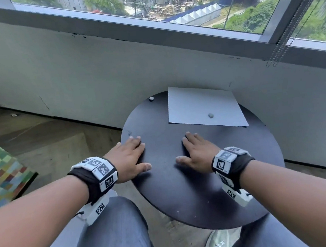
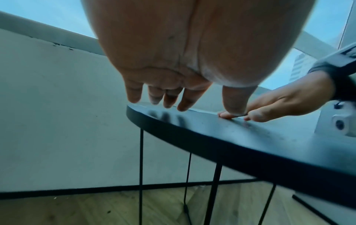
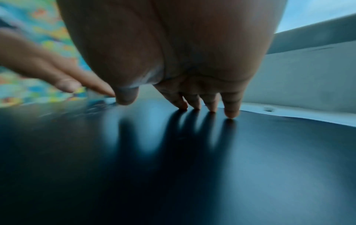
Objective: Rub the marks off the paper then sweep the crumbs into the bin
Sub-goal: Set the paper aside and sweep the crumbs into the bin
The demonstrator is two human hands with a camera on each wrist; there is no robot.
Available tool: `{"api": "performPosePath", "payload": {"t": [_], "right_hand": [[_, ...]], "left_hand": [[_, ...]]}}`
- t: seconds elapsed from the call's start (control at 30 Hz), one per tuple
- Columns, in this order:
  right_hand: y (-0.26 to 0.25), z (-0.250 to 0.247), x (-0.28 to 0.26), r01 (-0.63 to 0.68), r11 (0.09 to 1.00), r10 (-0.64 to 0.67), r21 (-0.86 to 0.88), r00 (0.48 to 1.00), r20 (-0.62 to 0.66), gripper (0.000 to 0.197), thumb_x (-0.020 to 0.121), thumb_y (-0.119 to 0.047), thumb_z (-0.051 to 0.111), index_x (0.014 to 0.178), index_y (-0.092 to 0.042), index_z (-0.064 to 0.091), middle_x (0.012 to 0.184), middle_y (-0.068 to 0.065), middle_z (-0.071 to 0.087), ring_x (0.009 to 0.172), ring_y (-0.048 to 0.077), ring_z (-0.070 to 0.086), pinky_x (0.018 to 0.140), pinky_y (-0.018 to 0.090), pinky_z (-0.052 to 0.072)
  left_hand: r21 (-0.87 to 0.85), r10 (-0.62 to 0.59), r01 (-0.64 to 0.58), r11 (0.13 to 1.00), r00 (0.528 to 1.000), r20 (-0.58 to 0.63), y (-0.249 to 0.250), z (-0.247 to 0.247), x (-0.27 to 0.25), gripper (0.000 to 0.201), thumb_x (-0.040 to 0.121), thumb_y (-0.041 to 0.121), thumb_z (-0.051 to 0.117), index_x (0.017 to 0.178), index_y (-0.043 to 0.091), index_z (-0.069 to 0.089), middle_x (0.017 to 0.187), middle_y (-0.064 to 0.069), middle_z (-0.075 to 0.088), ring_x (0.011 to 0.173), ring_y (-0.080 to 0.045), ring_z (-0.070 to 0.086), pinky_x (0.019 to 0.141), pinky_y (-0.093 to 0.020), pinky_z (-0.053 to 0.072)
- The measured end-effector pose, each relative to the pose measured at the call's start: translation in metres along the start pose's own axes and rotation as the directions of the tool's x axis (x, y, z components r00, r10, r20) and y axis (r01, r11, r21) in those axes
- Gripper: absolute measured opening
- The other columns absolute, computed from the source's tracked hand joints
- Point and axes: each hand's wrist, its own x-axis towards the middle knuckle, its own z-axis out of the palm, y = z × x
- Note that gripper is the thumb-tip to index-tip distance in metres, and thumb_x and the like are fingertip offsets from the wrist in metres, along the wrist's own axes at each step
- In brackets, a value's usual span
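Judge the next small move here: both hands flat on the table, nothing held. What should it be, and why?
Probably the right hand reaching forward for the small grey lump, likely the eraser, lying on the paper. Both hands rest open on the table; the right is nearer than the left hand.

Black wristbands with white coded marker blocks; grey trousers; pale laced shoe.

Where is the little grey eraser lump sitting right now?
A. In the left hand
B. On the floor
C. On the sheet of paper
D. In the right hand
C. The little grey eraser lump lies on the white sheet of paper, near its front edge, while the left hand and the right hand both rest flat on the black round table, holding nothing.
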Motion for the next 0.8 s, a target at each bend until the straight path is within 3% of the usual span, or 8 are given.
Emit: {"api": "performPosePath", "payload": {"t": [0.1, 0.2, 0.3, 0.4, 0.53, 0.6, 0.7, 0.8], "right_hand": [[-0.025, 0.017, -0.031, 0.222, 0.971, -0.219, -0.085, 0.975, 0.042, 0.102, 0.085, -0.084, 0.023, 0.161, -0.018, 0.007, 0.170, 0.003, -0.003, 0.155, 0.028, -0.001, 0.124, 0.048, 0.014], [-0.028, 0.011, -0.047, 0.422, 0.906, -0.419, -0.032, 0.906, 0.062, 0.086, 0.094, -0.070, 0.033, 0.161, -0.020, 0.013, 0.170, -0.002, 0.005, 0.156, 0.019, -0.001, 0.126, 0.040, 0.008], [-0.003, -0.001, -0.026, 0.179, 0.981, -0.176, 0.079, 0.984, -0.039, 0.081, 0.098, -0.062, 0.041, 0.161, -0.019, 0.012, 0.170, -0.001, 0.007, 0.156, 0.019, 0.002, 0.126, 0.038, 0.007], [0.000, 0.005, -0.019, -0.038, 0.999, 0.038, 0.016, 0.999, -0.002, 0.089, 0.096, -0.070, 0.035, 0.161, -0.015, 0.008, 0.170, 0.003, -0.001, 0.156, 0.029, 0.000, 0.125, 0.046, 0.012], [-0.039, 0.026, -0.069, 0.313, 0.950, -0.313, 0.003, 0.949, 0.044, 0.090, 0.094, -0.073, 0.030, 0.161, -0.016, 0.011, 0.169, 0.003, 0.003, 0.155, 0.027, 0.001, 0.124, 0.048, 0.015], [-0.035, 0.027, -0.090, 0.352, 0.924, -0.360, 0.150, 0.932, 0.036, 0.083, 0.098, -0.067, 0.037, 0.161, -0.019, 0.013, 0.170, -0.002, 0.004, 0.156, 0.018, -0.001, 0.126, 0.040, 0.008], [0.017, 0.018, -0.105, 0.084, 0.902, -0.047, 0.423, 0.994, -0.098, 0.077, 0.100, -0.057, 0.046, 0.161, -0.022, 0.015, 0.169, -0.007, 0.008, 0.154, 0.007, 0.003, 0.126, 0.031, 0.006], [0.092, 0.014, -0.115, -0.240, 0.817, 0.336, 0.525, 0.937, -0.094, 0.073, 0.102, -0.053, 0.045, 0.160, -0.016, 0.020, 0.167, -0.001, 0.018, 0.154, 0.014, 0.015, 0.123, 0.029, 0.012]], "left_hand": [[0.032, 0.090, -0.093, 0.995, 0.993, 0.076, 0.005, 0.006, -0.012, 0.109, 0.075, 0.089, 0.009, 0.163, 0.025, 0.006, 0.170, 0.003, -0.014, 0.156, -0.013, -0.015, 0.126, -0.042, -0.002], [0.011, 0.220, -0.222, 0.975, 0.970, 0.105, 0.018, 0.007, -0.021, 0.121, 0.059, 0.090, -0.004, 0.163, 0.030, 0.009, 0.170, 0.007, -0.014, 0.154, -0.009, -0.020, 0.125, -0.040, -0.007], [-0.002, 0.191, -0.191, 0.982, 0.980, 0.046, 0.026, 0.002, -0.012, 0.119, 0.060, 0.089, -0.001, 0.163, 0.031, 0.009, 0.170, 0.008, -0.013, 0.154, -0.009, -0.017, 0.125, -0.041, -0.004], [-0.016, 0.130, -0.129, 0.991, 0.990, 0.057, 0.035, -0.009, -0.001, 0.126, 0.053, 0.092, 0.002, 0.163, 0.029, 0.005, 0.170, 0.008, -0.015, 0.155, -0.010, -0.015, 0.127, -0.044, 0.000], [-0.005, 0.115, -0.115, 0.993, 0.989, 0.092, 0.040, -0.013, 0.007, 0.133, 0.048, 0.096, -0.003, 0.163, 0.029, 0.003, 0.170, 0.007, -0.016, 0.156, -0.011, -0.014, 0.127, -0.045, 0.003], [0.004, 0.116, -0.117, 0.993, 0.988, 0.106, 0.042, -0.010, 0.008, 0.143, 0.040, 0.103, -0.013, 0.163, 0.030, 0.003, 0.170, 0.007, -0.015, 0.156, -0.011, -0.012, 0.127, -0.045, 0.004], [-0.019, 0.076, -0.075, 0.997, 0.991, 0.114, 0.045, -0.010, 0.008, 0.131, 0.052, 0.101, -0.001, 0.163, 0.030, 0.005, 0.170, 0.007, -0.013, 0.156, -0.013, -0.010, 0.127, -0.046, 0.006], [-0.029, 0.010, -0.008, 1.000, 0.998, 0.068, 0.040, -0.009, 0.009, 0.097, 0.085, 0.084, 0.026, 0.163, 0.029, 0.011, 0.171, 0.003, -0.008, 0.157, -0.017, -0.007, 0.126, -0.046, 0.009]]}}
